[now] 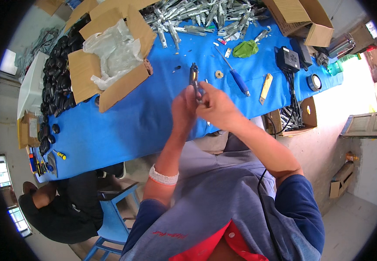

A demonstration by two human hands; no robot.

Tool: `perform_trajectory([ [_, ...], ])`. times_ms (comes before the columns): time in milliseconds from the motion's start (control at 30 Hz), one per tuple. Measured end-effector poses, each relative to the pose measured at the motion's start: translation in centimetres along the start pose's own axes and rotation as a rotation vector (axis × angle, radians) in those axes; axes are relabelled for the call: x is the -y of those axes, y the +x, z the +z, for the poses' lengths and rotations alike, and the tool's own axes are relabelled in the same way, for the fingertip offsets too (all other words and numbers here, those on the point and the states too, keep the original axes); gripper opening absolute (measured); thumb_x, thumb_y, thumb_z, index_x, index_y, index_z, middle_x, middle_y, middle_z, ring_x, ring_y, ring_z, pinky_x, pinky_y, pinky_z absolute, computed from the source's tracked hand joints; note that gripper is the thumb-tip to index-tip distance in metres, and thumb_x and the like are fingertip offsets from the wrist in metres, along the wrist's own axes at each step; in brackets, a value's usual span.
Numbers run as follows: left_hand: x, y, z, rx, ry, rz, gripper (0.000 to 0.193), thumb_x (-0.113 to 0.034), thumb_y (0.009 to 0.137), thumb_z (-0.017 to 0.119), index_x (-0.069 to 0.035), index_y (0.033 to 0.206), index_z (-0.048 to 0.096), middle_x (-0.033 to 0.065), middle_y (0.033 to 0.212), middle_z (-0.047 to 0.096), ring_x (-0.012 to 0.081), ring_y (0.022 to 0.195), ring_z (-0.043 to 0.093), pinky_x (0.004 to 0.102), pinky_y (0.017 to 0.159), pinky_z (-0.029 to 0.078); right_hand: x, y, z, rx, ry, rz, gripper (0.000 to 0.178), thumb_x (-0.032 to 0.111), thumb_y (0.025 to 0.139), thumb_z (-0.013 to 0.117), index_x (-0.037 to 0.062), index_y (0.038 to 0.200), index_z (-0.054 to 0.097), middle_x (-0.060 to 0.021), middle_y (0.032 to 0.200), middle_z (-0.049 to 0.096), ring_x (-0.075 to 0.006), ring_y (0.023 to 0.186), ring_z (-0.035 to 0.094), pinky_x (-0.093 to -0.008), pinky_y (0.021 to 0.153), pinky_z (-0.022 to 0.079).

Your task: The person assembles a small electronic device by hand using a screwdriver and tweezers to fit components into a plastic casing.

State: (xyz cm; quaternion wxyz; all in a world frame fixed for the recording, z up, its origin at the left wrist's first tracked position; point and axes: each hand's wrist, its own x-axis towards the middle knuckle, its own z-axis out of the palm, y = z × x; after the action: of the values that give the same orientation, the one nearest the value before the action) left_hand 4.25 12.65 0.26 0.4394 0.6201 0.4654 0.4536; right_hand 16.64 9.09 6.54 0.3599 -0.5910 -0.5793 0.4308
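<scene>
Above the blue-covered table [123, 130], both my hands meet around a slim dark metal piece with a brass-coloured middle [193, 74], its far end pointing away from me. My left hand [184, 106] is closed round its near end. The fingers of my right hand [218, 106] pinch its right side; the fingertips partly cover it, and its exact kind I cannot make out. To the right of my hands lie a blue-handled screwdriver [239, 82], a small tan ring [219, 74] and a flat yellow strip-like tool [266, 89].
Silver metal pieces [214, 15] pile up along the far edge. An open cardboard box [84, 76] with clear plastic and many black parts [58, 78] stand left. A green crumpled bag [246, 48], black power unit [288, 58] and tape roll [314, 82] lie right. Another person [66, 209] sits lower left.
</scene>
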Motion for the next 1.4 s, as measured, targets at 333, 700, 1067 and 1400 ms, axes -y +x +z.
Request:
perform_trajectory([
  [333, -1.8, -0.4, -1.6, 0.168, -0.285, -0.217, 0.056, -0.052, 0.097, 0.033, -0.004, 0.080, 0.056, 0.0008, 0.051, 0.047, 0.0081, 0.039, 0.041, 0.0235, 0.037, 0.031, -1.6, 0.2, -3.1, -0.094, 0.808, 0.196, 0.007, 0.009, 0.089, 0.052, 0.0059, 0.093, 0.056, -0.0059, 0.074, 0.061, -0.0107, 0.059, 0.056, -0.0231, 0.054, 0.045],
  [700, -1.4, -0.5, -1.4, 0.201, -0.218, -0.136, 0.056, -0.050, 0.099, 0.031, -0.005, 0.077, 0.055, 0.0007, 0.052, 0.047, 0.0072, 0.041, 0.041, 0.0234, 0.038, 0.031, -1.6, 2.3, 0.4, -0.130, 0.547, 0.046, 0.017, 0.019, 0.094, 0.053, 0.0030, 0.096, 0.060, 0.0020, 0.066, 0.050, -0.0071, 0.058, 0.046, -0.0234, 0.050, 0.038],
  [1067, -0.7, -1.3, -0.8, 0.170, -0.196, -0.185, 0.054, -0.049, 0.098, 0.035, -0.004, 0.076, 0.055, 0.0012, 0.054, 0.048, 0.0074, 0.043, 0.041, 0.0229, 0.038, 0.030, -0.8, 4.3, -2.5, -0.594, 0.381, -0.115, 0.030, 0.029, 0.092, 0.056, 0.0000, 0.086, 0.055, -0.0113, 0.069, 0.053, -0.0167, 0.065, 0.046, -0.0349, 0.061, 0.042],
  [1400, -2.2, -1.0, -0.1, 0.064, -0.165, -0.195, 0.042, -0.037, 0.097, 0.047, -0.003, 0.072, 0.053, 0.0015, 0.051, 0.046, 0.0067, 0.041, 0.041, 0.0219, 0.037, 0.030, 0.8, 7.6, -35.6, -1.449, -0.534, -0.460, 0.033, 0.037, 0.092, 0.053, 0.0040, 0.092, 0.054, -0.0111, 0.078, 0.063, -0.0248, 0.071, 0.060, -0.0396, 0.065, 0.045],
])
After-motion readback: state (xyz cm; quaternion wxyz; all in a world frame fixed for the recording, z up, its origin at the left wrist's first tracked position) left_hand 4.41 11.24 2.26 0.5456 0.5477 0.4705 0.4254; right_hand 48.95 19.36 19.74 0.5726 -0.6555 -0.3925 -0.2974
